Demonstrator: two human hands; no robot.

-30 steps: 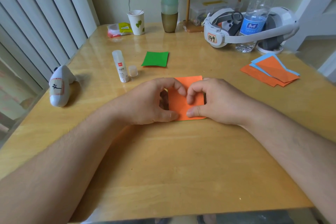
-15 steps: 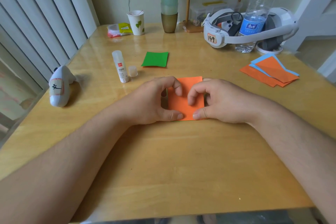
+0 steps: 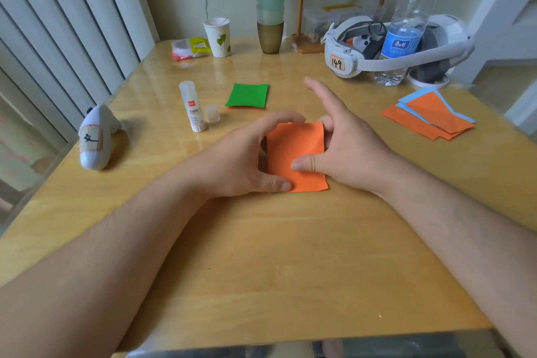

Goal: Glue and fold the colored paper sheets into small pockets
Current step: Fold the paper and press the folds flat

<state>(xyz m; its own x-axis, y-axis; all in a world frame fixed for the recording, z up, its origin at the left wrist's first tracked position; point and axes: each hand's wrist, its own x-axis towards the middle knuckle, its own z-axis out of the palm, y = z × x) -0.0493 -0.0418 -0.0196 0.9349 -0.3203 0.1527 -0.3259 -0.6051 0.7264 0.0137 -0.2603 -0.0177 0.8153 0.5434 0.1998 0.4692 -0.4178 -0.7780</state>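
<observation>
Between both hands, mid-table: folded orange paper (image 3: 293,148), gripped at its left edge by the curled left hand (image 3: 241,160), pressed flat under the straight thumb of the right hand (image 3: 348,154), forefinger raised. Could spring open or skew on early release, with glue unset. Beyond: uncapped glue stick (image 3: 192,107) marked "GLUE STICK", headset (image 3: 345,55) tagged "149", white gadget (image 3: 96,138) inked "文".

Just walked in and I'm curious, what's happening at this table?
A person is working a folded orange paper on the table. The left hand grips its left edge; the right hand presses it with its thumb, index finger stretched out. The glue stick stands uncapped, and a green piece lies beyond.
</observation>
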